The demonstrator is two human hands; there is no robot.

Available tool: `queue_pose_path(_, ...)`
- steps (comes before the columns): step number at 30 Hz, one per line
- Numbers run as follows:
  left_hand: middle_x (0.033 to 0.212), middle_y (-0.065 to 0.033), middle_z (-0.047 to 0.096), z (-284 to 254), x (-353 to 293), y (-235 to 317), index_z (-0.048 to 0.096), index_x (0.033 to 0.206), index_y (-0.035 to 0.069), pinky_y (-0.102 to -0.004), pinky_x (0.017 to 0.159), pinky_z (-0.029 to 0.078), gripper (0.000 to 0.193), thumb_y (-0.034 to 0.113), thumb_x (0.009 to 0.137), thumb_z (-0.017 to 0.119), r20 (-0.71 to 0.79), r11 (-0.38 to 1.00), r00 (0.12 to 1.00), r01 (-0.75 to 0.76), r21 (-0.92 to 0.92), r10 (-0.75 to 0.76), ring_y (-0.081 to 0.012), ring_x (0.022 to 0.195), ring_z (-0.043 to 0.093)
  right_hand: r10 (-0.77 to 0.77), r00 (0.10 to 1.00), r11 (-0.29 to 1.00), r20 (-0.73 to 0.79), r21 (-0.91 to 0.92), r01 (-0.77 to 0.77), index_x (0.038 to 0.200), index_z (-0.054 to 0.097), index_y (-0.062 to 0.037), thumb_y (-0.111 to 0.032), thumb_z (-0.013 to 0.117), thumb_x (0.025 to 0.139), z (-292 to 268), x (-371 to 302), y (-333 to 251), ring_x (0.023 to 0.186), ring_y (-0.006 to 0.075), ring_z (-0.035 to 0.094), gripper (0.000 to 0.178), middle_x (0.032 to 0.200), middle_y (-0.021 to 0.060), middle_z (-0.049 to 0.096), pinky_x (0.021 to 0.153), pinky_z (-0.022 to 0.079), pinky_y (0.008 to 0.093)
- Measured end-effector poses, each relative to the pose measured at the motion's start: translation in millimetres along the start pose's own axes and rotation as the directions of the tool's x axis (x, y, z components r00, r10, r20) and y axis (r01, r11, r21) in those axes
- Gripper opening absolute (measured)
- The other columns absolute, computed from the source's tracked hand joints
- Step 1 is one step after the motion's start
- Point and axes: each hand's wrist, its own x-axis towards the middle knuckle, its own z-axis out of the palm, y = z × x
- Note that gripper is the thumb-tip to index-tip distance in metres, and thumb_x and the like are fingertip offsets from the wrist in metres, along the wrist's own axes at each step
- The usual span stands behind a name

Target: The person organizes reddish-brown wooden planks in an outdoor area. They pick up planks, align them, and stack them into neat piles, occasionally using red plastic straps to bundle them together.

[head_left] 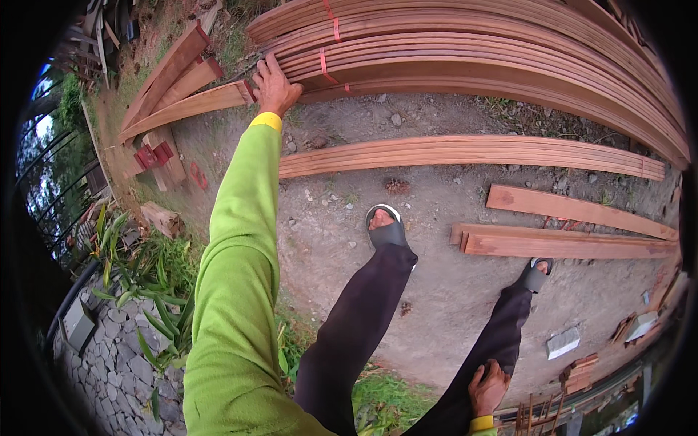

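My left hand (275, 89) reaches far forward, its fingers spread against the left end of a large stack of reddish-brown wooden boards (465, 54). It lies on the board ends and is not closed round any of them. Red strapping (325, 67) binds the boards near that end. Lower right, my right hand (488, 386) rests with loosely bent fingers on my dark trouser leg (476, 349) and holds nothing. Just left of my left hand, a separate board (189, 109) ends in red paint.
A flat bundle of boards (465, 150) lies on the dirt ahead of my sandalled feet. Shorter planks (567, 245) lie to the right. Beams (163, 76) lean together at the far left, above a stone-paved patch (120, 363) and plants. A pale block (563, 342) sits lower right.
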Motion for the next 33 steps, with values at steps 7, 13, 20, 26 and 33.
queue_pose_path(7, 0.144, -0.0330, 0.022, 24, -20, -8, 0.013, 0.148, 0.002, -0.0621, 0.099, 0.035, 0.104, 0.022, 0.067, 0.076, -0.131, 0.946, 0.982, -0.087, 0.312, 0.133, -0.0525, 0.128, 0.031, -0.017, 1.000, 0.997, -0.007, -0.077, 0.016, 0.104, 0.059, -0.0038, -0.022, 0.055, 0.086, 8, 0, -8, 0.090, 0.0312, 0.061, 0.025, 0.093, 0.0131, 0.066, 0.093, 0.039, 0.0443)
queue_pose_path(13, 0.138, -0.0296, 0.028, 14, -23, -18, 0.022, 0.143, 0.003, -0.0594, 0.096, 0.040, 0.093, 0.019, 0.069, 0.076, -0.087, 0.952, 0.984, -0.127, 0.278, 0.157, -0.0497, 0.129, 0.031, -0.027, 1.000, 0.996, -0.009, -0.088, 0.026, 0.099, 0.059, -0.0055, -0.022, 0.055, 0.086, 7, 2, -14, 0.089, 0.0310, 0.062, 0.022, 0.092, 0.0125, 0.067, 0.090, 0.039, 0.0436)
queue_pose_path(20, 0.128, -0.0170, 0.042, -12, -29, -4, 0.039, 0.129, 0.007, -0.0492, 0.096, 0.042, 0.081, 0.024, 0.063, 0.082, -0.069, 0.886, 0.926, -0.330, 0.326, 0.371, -0.0363, 0.126, 0.036, 0.051, 0.999, 0.995, -0.019, -0.082, -0.053, 0.102, 0.061, -0.0085, -0.025, 0.056, 0.086, 19, -12, -23, 0.091, 0.0302, 0.063, 0.024, 0.092, 0.0120, 0.068, 0.090, 0.039, 0.0454)
queue_pose_path(26, 0.134, -0.0137, 0.048, -13, -1, -2, 0.034, 0.141, 0.014, -0.0594, 0.097, 0.037, 0.091, 0.008, 0.063, 0.081, 0.236, 0.872, 0.939, -0.324, 0.367, 0.249, -0.0341, 0.124, 0.046, 0.010, 0.999, 0.990, -0.041, -0.139, -0.015, 0.104, 0.060, -0.0080, -0.028, 0.055, 0.087, 21, -10, -9, 0.088, 0.0292, 0.064, 0.026, 0.091, 0.0128, 0.068, 0.092, 0.039, 0.0452)
queue_pose_path(33, 0.123, -0.0130, 0.053, 1, -14, -35, 0.041, 0.133, 0.008, -0.0522, 0.090, 0.040, 0.076, 0.007, 0.063, 0.069, 0.219, 0.749, 0.884, -0.467, 0.469, 0.414, -0.0324, 0.116, 0.050, 0.020, 0.996, 0.997, -0.091, -0.070, -0.026, 0.103, 0.061, -0.0082, -0.028, 0.056, 0.087, 19, -21, -11, 0.088, 0.0283, 0.065, 0.026, 0.090, 0.0131, 0.069, 0.092, 0.039, 0.0440)
